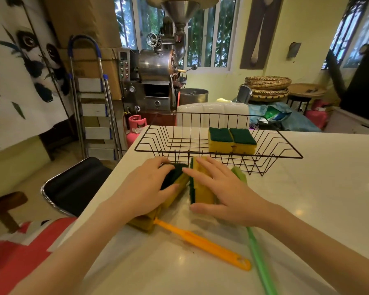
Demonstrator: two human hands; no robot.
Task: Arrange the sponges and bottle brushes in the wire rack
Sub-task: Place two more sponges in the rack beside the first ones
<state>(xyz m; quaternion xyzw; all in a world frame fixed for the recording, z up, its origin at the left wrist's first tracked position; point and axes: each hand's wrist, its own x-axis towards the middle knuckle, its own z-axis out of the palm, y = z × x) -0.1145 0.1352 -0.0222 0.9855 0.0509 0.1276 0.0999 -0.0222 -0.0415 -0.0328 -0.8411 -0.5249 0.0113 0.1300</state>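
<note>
Nearest the viewer, an orange plastic brush handle (202, 244), flat with a hanging hole at its end, lies diagonally on the glossy white table (328, 188); beside it to the right runs a slim green handle (261, 265), whose pale green head (240, 175) shows beyond the right hand. The left hand (146, 193) curls over a tilted sponge (175, 179), fingers on its coarse dark-green scouring face and thumb on the yellow foam side. The right hand (226, 194) lies with fingers spread on a second sponge (201, 188) standing on edge, thumb at its near end; whether it grips cannot be told. Behind both, the black wire rack (285, 153), a shallow rectangular basket of thin rods, holds a pair of sponges (232, 141) side by side at its right, green faces up
</note>
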